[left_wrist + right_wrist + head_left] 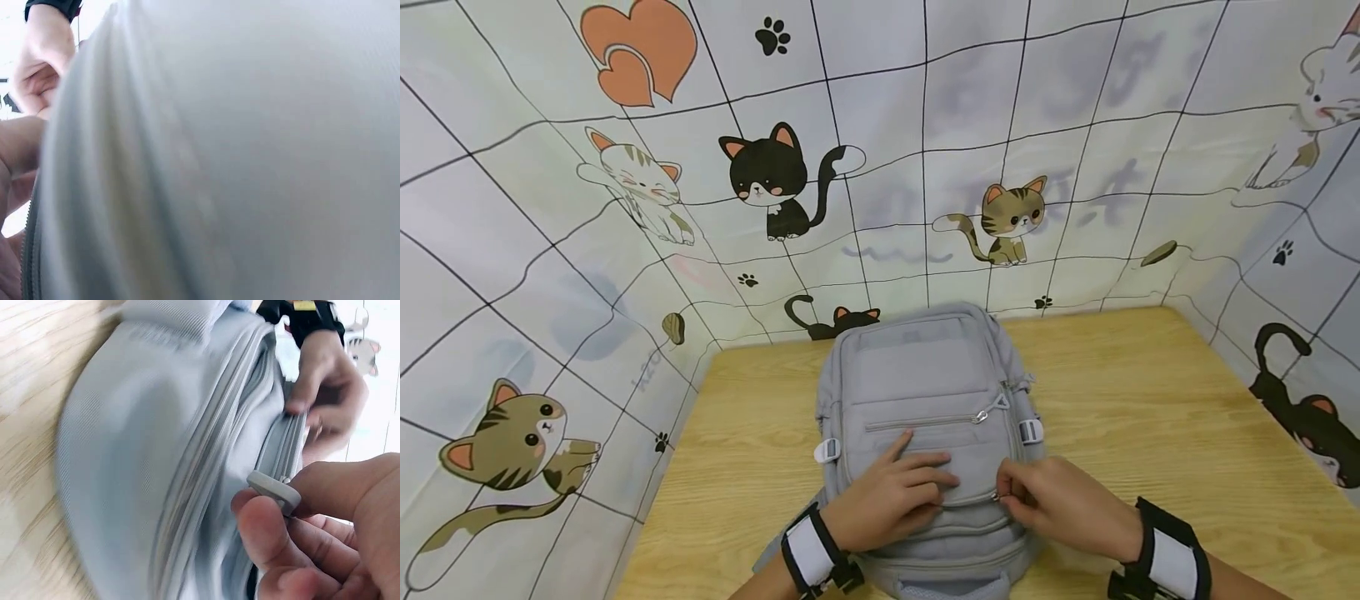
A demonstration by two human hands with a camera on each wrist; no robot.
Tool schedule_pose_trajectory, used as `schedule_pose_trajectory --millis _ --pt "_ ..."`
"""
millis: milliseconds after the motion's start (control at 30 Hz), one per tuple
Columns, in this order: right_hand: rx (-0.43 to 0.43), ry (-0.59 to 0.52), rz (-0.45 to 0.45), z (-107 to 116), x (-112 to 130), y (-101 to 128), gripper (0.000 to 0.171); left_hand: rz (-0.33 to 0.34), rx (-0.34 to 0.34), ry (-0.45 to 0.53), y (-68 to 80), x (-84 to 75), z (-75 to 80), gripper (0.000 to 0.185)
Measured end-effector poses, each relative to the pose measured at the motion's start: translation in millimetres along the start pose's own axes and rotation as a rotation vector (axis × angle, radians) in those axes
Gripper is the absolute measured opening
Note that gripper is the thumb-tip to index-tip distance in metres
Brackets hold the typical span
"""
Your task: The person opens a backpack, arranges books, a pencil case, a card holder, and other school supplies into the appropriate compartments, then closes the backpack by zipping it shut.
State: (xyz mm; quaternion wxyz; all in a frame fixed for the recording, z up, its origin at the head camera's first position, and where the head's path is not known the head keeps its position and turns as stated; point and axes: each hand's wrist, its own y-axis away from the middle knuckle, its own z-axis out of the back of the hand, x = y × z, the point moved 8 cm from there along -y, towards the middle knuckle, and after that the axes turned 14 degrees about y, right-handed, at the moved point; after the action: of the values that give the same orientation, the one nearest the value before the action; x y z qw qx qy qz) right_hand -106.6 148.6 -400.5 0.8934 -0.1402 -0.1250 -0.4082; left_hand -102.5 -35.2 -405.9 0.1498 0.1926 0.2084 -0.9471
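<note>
A grey backpack lies with its front panel up on the wooden table. My right hand is at the lower right of the front pocket, where its thumb and curled fingers pinch a zipper pull. The pull shows as a light grey tab in the right wrist view, on the pocket's zipper. My left hand lies across the lower front panel, several fingers spread on the fabric. In the right wrist view, its thumb and bent fingers grip the pocket edge beside the zipper. Grey fabric fills most of the left wrist view.
Beneath the backpack is a light wooden table. A second, horizontal zipper crosses the front panel, and white buckles sit at the sides. Behind stands a wall covering printed with cats and a grid.
</note>
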Motion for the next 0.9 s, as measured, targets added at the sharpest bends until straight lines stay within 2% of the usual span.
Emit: schedule_pose_trajectory --millis 133,233,300,400,500,667,900 --pt "-0.008 -0.010 -0.042 2 -13 3 0.023 -0.022 -0.016 -0.004 6.4 0.7 6.3 0.007" --pt "-0.018 -0.015 -0.040 5 -16 2 0.022 -0.006 -0.019 -0.017 3.0 1.6 5.9 0.009" --pt "-0.037 -0.009 -0.001 8 -14 2 0.023 0.021 0.007 -0.042 -4.4 1.3 2.0 0.009" --pt "-0.075 -0.002 0.078 13 -13 0 0.022 0.060 0.079 -0.108 -16.8 -0.4 -6.3 0.028" --pt "-0.086 -0.021 0.133 15 -17 -2 0.020 0.065 0.139 -0.175 -22.7 -3.1 -13.1 0.041" --pt "-0.068 -0.025 0.149 15 -35 -7 0.017 0.041 0.151 -0.211 -23.2 -6.0 -16.9 0.033" --pt "-0.106 0.038 0.097 24 -71 -22 0.017 0.016 0.133 -0.204 -25.0 -8.6 -17.5 0.033"
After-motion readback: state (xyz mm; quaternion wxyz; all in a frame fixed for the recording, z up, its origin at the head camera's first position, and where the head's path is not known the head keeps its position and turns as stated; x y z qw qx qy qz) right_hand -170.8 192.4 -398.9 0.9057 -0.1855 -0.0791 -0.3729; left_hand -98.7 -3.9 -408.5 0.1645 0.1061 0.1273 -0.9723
